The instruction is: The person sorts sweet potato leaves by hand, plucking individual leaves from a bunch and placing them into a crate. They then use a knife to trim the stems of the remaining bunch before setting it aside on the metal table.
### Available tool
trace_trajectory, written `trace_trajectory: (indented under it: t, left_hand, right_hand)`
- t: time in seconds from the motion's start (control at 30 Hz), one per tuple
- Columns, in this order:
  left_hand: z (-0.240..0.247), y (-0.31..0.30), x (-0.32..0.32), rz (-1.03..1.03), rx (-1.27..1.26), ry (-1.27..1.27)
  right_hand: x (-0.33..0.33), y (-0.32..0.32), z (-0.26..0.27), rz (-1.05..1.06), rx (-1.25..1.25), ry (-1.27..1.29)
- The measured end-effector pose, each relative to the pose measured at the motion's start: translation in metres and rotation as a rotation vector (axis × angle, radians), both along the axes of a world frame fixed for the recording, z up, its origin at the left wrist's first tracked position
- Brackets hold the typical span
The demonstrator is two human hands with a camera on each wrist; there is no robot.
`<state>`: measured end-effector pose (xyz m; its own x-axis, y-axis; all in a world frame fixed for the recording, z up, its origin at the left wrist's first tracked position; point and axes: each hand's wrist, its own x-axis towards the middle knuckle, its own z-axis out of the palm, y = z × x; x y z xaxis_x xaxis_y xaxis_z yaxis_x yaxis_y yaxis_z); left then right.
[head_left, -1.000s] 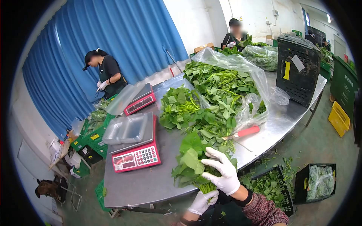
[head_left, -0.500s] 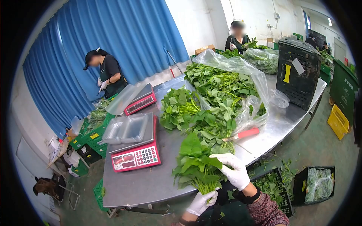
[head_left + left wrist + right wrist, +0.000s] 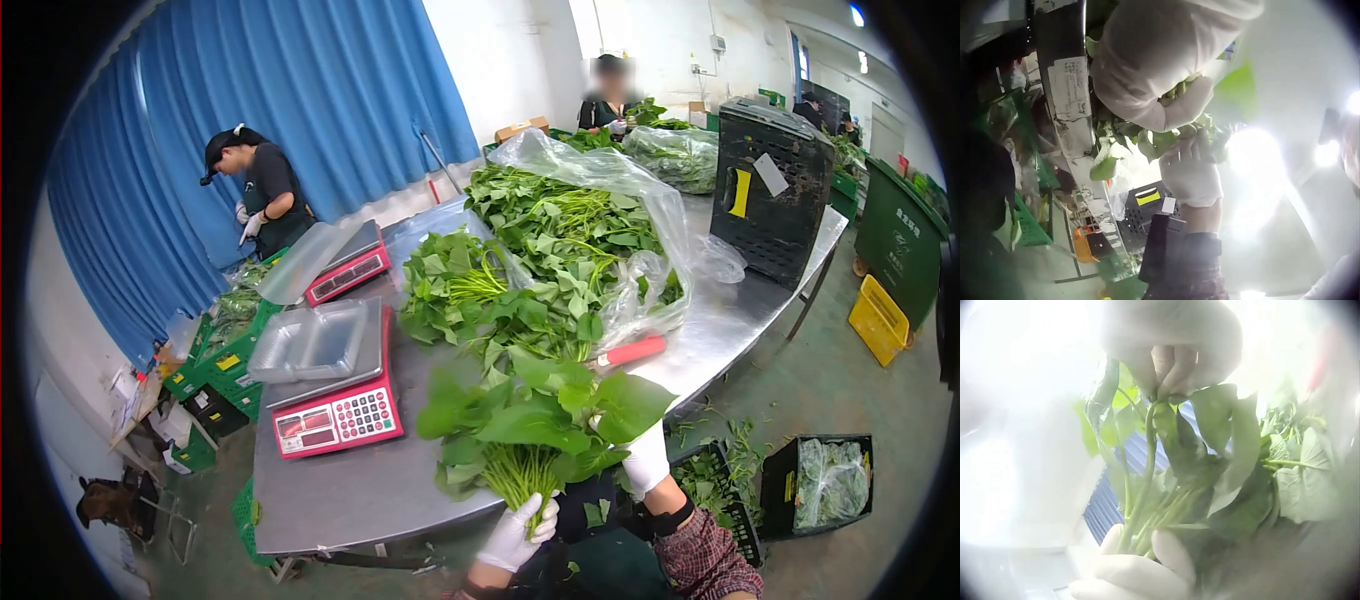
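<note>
My left hand (image 3: 520, 532) grips a bunch of leafy greens (image 3: 522, 470) by its stems at the table's front edge, leaves fanned upward. Behind a broad leaf on the right, my right hand (image 3: 648, 465) is partly hidden. The right wrist view shows the fingers of that hand (image 3: 1175, 359) pinching one green stem (image 3: 1149, 440) near its top, above the left hand (image 3: 1141, 572). Both hands wear white gloves. Just beyond lies a large heap of the same greens (image 3: 560, 230), partly in a clear plastic bag (image 3: 670, 215).
A red-handled knife (image 3: 632, 351) lies beside the heap. To the left, a red scale (image 3: 340, 415) carries clear plastic trays (image 3: 310, 340); a second scale (image 3: 350, 275) stands behind. A black crate (image 3: 770, 195) stands on the table's right. A crate of greens (image 3: 705, 490) sits on the floor.
My right hand went from spread fingers against the leaves to pinching a stem behind them. The bunch now fans wider to the right, and the left hand keeps its grip.
</note>
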<state>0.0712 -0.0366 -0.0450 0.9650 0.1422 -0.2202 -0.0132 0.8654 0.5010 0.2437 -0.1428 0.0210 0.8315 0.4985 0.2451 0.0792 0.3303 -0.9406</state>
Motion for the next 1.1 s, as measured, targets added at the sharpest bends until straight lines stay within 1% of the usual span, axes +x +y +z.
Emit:
trace_trajectory:
  t: [0.03,0.07,0.1,0.17,0.2,0.23,0.3,0.33,0.4,0.43,0.5,0.53,0.6,0.7,0.73,0.77,0.83,0.87,0.9,0.93,0.97,1.0,1.03,1.1]
  left_hand:
    - [0.000,0.000,0.001,-0.008,-0.072,-0.030]
    - [-0.001,0.000,0.001,-0.003,-0.116,-0.028]
    - [-0.002,0.001,0.002,-0.012,-0.118,-0.031]
    - [-0.003,0.002,0.001,-0.008,-0.159,-0.039]
    - [-0.004,0.003,0.001,-0.010,-0.185,-0.040]
    - [-0.005,0.004,0.001,-0.012,-0.187,-0.040]
    - [-0.005,0.005,0.000,-0.028,-0.210,-0.077]
    - [-0.006,0.006,0.000,-0.029,-0.227,-0.073]
    - [-0.003,0.006,-0.001,-0.030,-0.217,-0.071]
    - [-0.002,0.006,-0.001,-0.030,-0.204,-0.070]
    - [-0.005,0.006,-0.001,-0.031,-0.199,-0.058]
    - [-0.006,0.006,-0.001,-0.031,-0.193,-0.044]
    - [-0.004,0.006,-0.001,-0.032,-0.197,-0.037]
    - [-0.001,0.007,-0.001,-0.039,-0.193,-0.025]
    - [0.000,0.007,-0.001,-0.047,-0.185,-0.018]
    - [-0.002,0.008,-0.001,-0.048,-0.184,-0.018]
    - [-0.007,0.008,-0.001,-0.039,-0.253,-0.066]
    - [-0.005,0.008,-0.002,-0.041,-0.251,-0.062]
    - [0.001,0.009,-0.001,-0.043,-0.300,-0.073]
    - [0.005,0.009,-0.002,-0.044,-0.350,-0.085]
    - [0.008,0.009,-0.002,-0.042,-0.350,-0.085]
    - [0.010,0.009,-0.002,-0.035,-0.380,-0.091]
    - [0.011,0.008,-0.001,-0.029,-0.411,-0.097]
    - [0.012,0.006,0.001,-0.021,-0.412,-0.088]
  right_hand:
    - [0.003,-0.003,-0.001,0.006,0.018,0.014]
    - [0.007,-0.006,-0.003,0.019,0.002,-0.033]
    - [0.010,-0.008,-0.008,0.010,0.000,-0.037]
    - [0.013,-0.011,-0.020,-0.034,-0.084,-0.242]
    - [0.011,-0.012,-0.019,0.002,-0.048,-0.168]
    - [0.010,-0.015,-0.015,-0.001,-0.049,-0.168]
    - [0.008,-0.021,-0.001,0.137,-0.063,-0.115]
    - [0.013,-0.020,-0.001,0.136,-0.064,-0.114]
    - [0.021,-0.020,-0.006,0.393,-0.038,0.023]
    - [0.021,-0.020,-0.005,0.392,-0.038,0.023]
    - [0.018,-0.022,-0.002,0.291,0.007,-0.120]
    - [0.019,-0.022,0.001,0.290,0.006,-0.120]
    - [0.023,-0.020,0.009,0.338,-0.063,-0.296]
    - [0.025,-0.015,-0.005,0.292,-0.031,-0.230]
    - [0.025,-0.015,-0.007,0.266,-0.106,-0.266]
    - [0.023,-0.016,-0.007,0.265,-0.105,-0.267]
    - [0.014,-0.019,0.005,0.302,0.046,-0.104]
    - [0.013,-0.028,0.014,0.152,-0.181,-0.171]
    - [0.024,-0.026,-0.024,-0.266,-0.013,-0.437]
    - [0.024,-0.028,-0.017,-0.446,0.092,-0.166]
    - [0.027,-0.044,-0.001,-0.569,-0.029,-0.108]
    - [0.034,-0.053,0.002,-0.452,0.487,0.111]
    - [0.036,-0.067,0.003,-0.385,0.807,0.352]
    - [0.023,-0.079,-0.005,-0.207,0.969,0.600]
